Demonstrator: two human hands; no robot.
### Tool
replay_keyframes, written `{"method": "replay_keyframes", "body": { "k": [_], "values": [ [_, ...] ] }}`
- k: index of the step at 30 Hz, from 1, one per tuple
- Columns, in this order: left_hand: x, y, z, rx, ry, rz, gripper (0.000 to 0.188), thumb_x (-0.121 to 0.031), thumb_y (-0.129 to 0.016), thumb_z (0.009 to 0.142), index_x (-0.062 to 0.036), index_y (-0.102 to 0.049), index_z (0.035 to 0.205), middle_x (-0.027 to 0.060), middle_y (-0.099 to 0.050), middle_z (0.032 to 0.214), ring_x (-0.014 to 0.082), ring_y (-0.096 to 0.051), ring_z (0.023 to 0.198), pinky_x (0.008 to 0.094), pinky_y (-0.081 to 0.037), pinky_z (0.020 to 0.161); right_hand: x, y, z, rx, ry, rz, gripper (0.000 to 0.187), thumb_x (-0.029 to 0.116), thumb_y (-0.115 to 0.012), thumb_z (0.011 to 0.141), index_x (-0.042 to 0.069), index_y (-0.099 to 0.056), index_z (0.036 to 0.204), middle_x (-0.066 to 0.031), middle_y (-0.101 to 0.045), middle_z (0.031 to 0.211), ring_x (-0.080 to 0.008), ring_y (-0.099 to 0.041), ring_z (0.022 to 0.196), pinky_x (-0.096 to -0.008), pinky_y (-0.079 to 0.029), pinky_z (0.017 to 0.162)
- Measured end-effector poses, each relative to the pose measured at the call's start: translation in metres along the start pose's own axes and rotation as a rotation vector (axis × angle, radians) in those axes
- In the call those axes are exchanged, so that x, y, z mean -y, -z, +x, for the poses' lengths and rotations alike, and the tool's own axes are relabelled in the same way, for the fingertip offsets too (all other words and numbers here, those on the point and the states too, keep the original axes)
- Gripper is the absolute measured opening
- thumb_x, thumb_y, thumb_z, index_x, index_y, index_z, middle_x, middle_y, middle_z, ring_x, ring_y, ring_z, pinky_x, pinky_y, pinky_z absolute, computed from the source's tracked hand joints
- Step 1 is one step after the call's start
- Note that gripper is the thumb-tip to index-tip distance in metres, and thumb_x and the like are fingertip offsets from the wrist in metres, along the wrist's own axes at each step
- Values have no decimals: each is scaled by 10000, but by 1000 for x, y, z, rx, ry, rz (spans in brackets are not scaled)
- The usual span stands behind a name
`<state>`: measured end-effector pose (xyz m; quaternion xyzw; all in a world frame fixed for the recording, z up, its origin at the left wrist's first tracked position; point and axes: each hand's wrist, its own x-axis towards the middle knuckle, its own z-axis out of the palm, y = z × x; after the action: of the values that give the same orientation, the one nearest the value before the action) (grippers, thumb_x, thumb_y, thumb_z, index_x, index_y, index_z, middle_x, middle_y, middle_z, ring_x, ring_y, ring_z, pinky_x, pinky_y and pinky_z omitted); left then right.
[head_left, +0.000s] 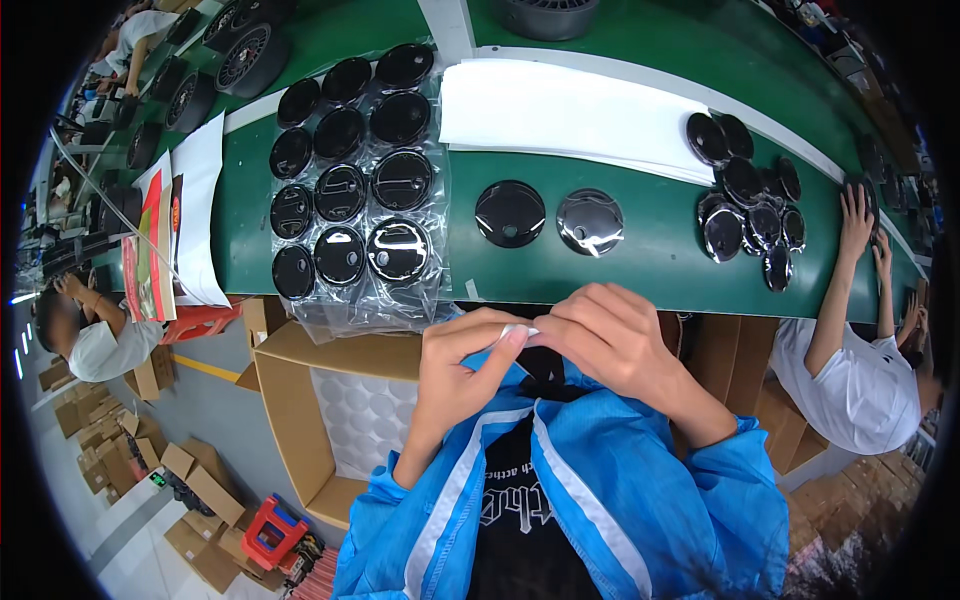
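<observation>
My left hand [462, 362] and my right hand [622, 338] meet just off the near edge of the green table. Both are closed, with fingertips pinched on a small white piece [520, 332], thin and partly hidden, whose kind I cannot make out. Beyond them on the table lie two round black glossy caps [510, 214], each with a small hole. To the left, rows of similar black caps [340, 193] rest on see-through plastic film [440, 240]. A loose heap of black caps in film [742, 182] lies to the right.
White sheets [570, 112] lie along the table's back. An open cardboard box [285, 420] with round white pieces stands below its edge at left. Black wheels [250, 60] stand at upper left. A co-worker in a white shirt [850, 390] works at right, another person [110, 340] at left.
</observation>
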<state>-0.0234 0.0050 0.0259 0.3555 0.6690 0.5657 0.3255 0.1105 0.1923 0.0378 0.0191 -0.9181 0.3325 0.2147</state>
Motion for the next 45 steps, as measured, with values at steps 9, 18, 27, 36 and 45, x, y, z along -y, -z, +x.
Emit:
{"method": "replay_keyframes", "body": {
  "k": [9,18,27,36,45],
  "values": [
    [11,7,5,25,39,-17,101,-27,-755,1018,36,-833,1034,131,-804,940,173,-750,806,298,-576,709,-8,0,0,40,-206,184,206,143,-901,842,38,-806,992,-78,-736,913,-261,-706,780,-379,-570,658],
    [11,5,11,-19,-143,73,105,5,-793,944,23,-848,1031,123,-811,1002,203,-768,828,298,-585,721,-18,16,11,279,-539,553,155,43,-855,909,-4,-818,1051,-99,-768,947,-207,-732,843,-332,-575,747],
    [22,11,12,19,-192,49,128,-4,-827,913,17,-850,1037,120,-808,991,209,-766,834,311,-587,731,-14,14,9,260,-587,644,152,50,-849,934,-10,-820,1071,-97,-781,965,-166,-740,885,-314,-568,769],
    [20,-2,13,-88,-204,109,120,12,-834,887,26,-843,1005,125,-806,979,212,-759,819,310,-584,714,-16,5,0,91,-681,715,100,48,-832,971,-33,-804,1023,-86,-755,985,-140,-720,908,-288,-569,772],
    [24,0,10,-27,-206,51,91,33,-813,912,37,-836,1000,130,-808,1003,196,-756,829,294,-591,747,-21,2,-5,213,-767,917,95,41,-817,987,-46,-780,987,-68,-745,954,-123,-698,901,-294,-572,758]
  ]
}}
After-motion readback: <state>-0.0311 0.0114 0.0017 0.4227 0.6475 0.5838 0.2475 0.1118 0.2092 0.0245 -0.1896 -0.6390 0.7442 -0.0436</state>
